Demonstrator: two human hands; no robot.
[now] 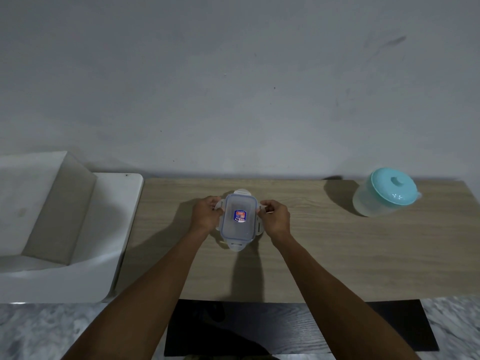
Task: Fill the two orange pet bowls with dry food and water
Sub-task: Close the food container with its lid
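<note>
A small clear plastic container (239,219) with a blue-rimmed snap lid and a red-and-blue sticker stands on the wooden table (324,250). Its end latches stick out flat. My left hand (206,213) grips the latch on the container's left side, and my right hand (275,216) grips the latch on its right side. What the container holds cannot be made out through the lid. A translucent jug with a turquoise lid (387,192) stands at the table's far right. No orange bowls are in view.
A white sink-like basin (52,224) adjoins the table on the left. A grey wall rises right behind the table. A dark mat (298,328) lies on the marbled floor below the table's front edge.
</note>
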